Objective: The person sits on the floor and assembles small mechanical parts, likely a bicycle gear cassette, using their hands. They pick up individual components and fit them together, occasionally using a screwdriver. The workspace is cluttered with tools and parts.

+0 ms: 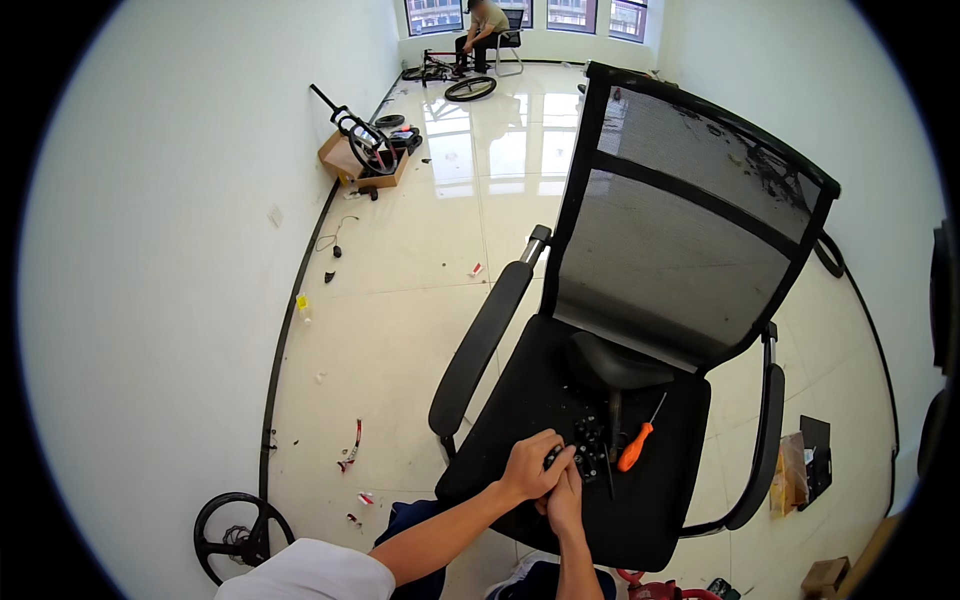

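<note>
Ideally, I'd brace the black part (553,457) my left hand (532,467) grasps; whether my right hand (565,503) grips it too, I can't tell.

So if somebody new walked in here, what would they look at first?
Probably the big black chair right of centre, with its tall mesh back. Next might come the bright orange screwdriver on its seat, with a dark saddle near the backrest and the left hand and right hand close together, left of the screwdriver. Then perhaps the black wheel at lower left, by the wall.
</note>
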### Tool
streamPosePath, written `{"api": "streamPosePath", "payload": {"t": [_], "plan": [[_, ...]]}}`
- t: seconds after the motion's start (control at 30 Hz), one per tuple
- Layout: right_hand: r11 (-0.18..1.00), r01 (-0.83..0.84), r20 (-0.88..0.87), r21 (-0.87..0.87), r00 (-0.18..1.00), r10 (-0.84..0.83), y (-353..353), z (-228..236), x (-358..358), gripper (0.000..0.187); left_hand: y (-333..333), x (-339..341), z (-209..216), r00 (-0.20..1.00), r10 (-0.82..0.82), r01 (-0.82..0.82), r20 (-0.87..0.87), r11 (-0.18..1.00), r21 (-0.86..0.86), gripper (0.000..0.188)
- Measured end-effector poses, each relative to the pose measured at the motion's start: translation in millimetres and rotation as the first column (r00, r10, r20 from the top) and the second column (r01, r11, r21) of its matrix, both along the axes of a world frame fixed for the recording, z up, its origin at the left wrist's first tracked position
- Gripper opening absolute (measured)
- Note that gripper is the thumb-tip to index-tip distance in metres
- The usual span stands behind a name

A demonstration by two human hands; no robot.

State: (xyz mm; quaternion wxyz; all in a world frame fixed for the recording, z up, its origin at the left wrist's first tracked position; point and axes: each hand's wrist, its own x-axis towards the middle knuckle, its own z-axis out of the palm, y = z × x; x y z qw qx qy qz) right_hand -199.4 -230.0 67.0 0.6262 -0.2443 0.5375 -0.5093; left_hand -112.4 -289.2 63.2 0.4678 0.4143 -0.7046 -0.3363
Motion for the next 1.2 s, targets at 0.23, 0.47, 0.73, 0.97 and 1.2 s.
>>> {"api": "streamPosePath", "payload": {"t": [0.23, 0.47, 0.73, 0.97, 1.2], "plan": [[0.997, -0.025, -0.17, -0.069, 0.985, 0.013, -2, -27, -3, 0.02, -3, 1, -3, 0.986, 0.09, -0.06, -0.137, 0.977, 0.205, 0.034], [0.998, -0.003, -0.152, -0.07, 0.988, -0.007, 0, -21, 3, 0.022, 3, 8, -7, 0.995, 0.067, -0.056, -0.068, 0.986, 0.159, 0.037], [0.998, -0.03, 0.065, 0.051, 0.998, 0.027, -5, -3, -3, 0.018, -1, 43, 39, 0.991, -0.107, 0.123, 0.076, 0.962, -0.245, 0.03], [0.999, 0.028, 0.084, 0.021, 0.996, -0.03, -5, 3, -8, 0.015, -50, 44, 217, 0.987, -0.004, -0.016, -0.164, 0.992, -0.122, 0.028], [1.0, 0.004, -0.016, 0.015, 1.0, -0.004, -1, 11, -18, 0.015, 19, 52, 67, 0.985, -0.152, 0.105, 0.079, 0.901, 0.42, 0.026]]}}
